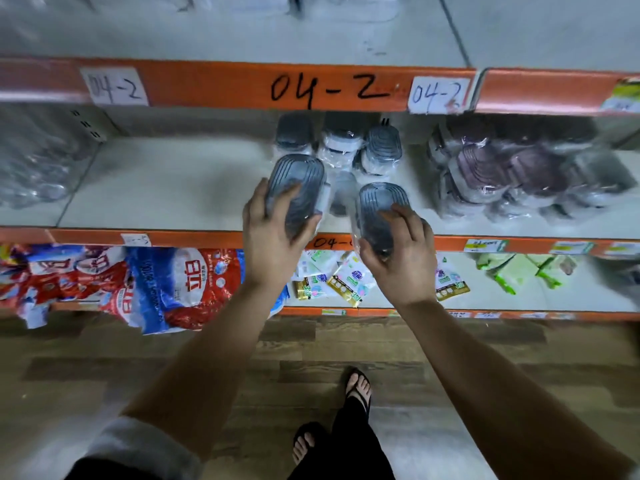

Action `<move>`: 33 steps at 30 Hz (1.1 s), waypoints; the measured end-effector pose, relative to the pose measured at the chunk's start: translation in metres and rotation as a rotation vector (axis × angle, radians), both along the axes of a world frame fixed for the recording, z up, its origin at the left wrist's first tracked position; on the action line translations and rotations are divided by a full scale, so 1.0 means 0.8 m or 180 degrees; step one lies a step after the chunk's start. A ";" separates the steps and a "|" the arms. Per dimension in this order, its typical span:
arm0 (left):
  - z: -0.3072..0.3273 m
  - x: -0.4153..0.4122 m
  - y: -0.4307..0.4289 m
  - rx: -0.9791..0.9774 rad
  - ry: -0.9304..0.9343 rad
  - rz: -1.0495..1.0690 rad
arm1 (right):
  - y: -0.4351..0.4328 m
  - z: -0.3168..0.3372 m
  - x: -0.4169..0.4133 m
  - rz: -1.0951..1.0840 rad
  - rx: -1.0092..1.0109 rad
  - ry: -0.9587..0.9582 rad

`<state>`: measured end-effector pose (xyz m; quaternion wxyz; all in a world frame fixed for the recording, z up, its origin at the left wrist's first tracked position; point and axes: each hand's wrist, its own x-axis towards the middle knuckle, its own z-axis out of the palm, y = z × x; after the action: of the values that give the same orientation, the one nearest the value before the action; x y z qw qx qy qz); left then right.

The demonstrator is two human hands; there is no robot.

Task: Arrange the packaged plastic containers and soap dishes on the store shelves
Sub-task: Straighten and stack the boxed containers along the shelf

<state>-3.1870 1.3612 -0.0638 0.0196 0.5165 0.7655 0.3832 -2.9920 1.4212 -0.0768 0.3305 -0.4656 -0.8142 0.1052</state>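
Grey, ribbed, plastic-wrapped: left soap dish (298, 180), right soap dish (379, 199), at shelf (156, 188) front.

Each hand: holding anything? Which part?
Both full: left hand grips a wrapped grey soap dish by its near end, right hand grips a second grey soap dish by its near end.

Red and blue detergent bags (180, 285), small sachets (346, 285), green packs (512, 268), wood-plank floor (173, 368)
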 end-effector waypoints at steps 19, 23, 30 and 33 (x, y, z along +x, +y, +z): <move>0.215 0.031 -0.010 0.0589 0.0353 -0.0743 | -0.011 0.219 0.086 -0.0108 0.0324 0.0613; 0.236 0.017 0.036 0.0073 0.0314 -0.0711 | 0.045 0.250 0.089 -0.0132 0.0266 0.0368; 0.261 0.008 0.095 -0.0335 0.0616 -0.0469 | 0.133 0.284 0.085 0.0133 0.0078 -0.0444; 0.264 0.014 0.109 -0.0487 0.0745 -0.0389 | 0.162 0.283 0.083 0.0072 0.0031 -0.0631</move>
<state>-3.1762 1.4488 0.1472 -0.0072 0.6003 0.7566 0.2590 -2.9254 1.5506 0.1494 0.2494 -0.4630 -0.8486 0.0584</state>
